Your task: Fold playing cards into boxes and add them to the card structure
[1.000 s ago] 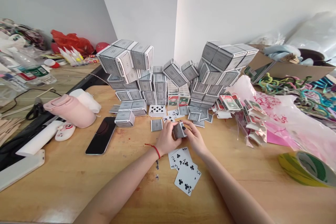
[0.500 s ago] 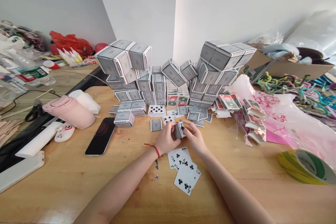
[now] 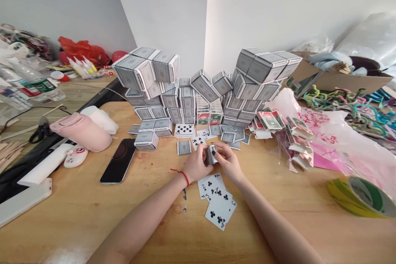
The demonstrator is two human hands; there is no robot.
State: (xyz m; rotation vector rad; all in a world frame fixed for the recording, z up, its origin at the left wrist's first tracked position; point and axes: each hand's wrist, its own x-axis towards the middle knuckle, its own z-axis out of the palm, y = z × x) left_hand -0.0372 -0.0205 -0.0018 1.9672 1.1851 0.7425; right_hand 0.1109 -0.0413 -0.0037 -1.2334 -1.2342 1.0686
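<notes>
Between my hands is a small block of playing cards (image 3: 210, 156) with grey patterned backs. My left hand (image 3: 198, 163) grips its left side, a red string on the wrist. The dark-nailed thumb of my right hand (image 3: 228, 161) presses on its right side. Just below my hands several loose club cards (image 3: 220, 210) lie face up and overlapping. Beyond my hands are a face-up stack of spade cards (image 3: 185, 129) and a face-down card (image 3: 184, 147). Folded card boxes form a tall left stack (image 3: 148, 70) and a tall right stack (image 3: 260, 70).
At left lie a black phone (image 3: 118, 161), a pink tumbler (image 3: 83, 131) and a white power bank (image 3: 26, 202). At right are torn card packs (image 3: 299, 140), a roll of yellow-green tape (image 3: 360, 196), a pink-printed plastic bag (image 3: 321, 119) and coloured pipe cleaners (image 3: 343, 103).
The fingers of my right hand have shifted slightly on the card block, and the block has turned a little. Everything else on the table stays in place.
</notes>
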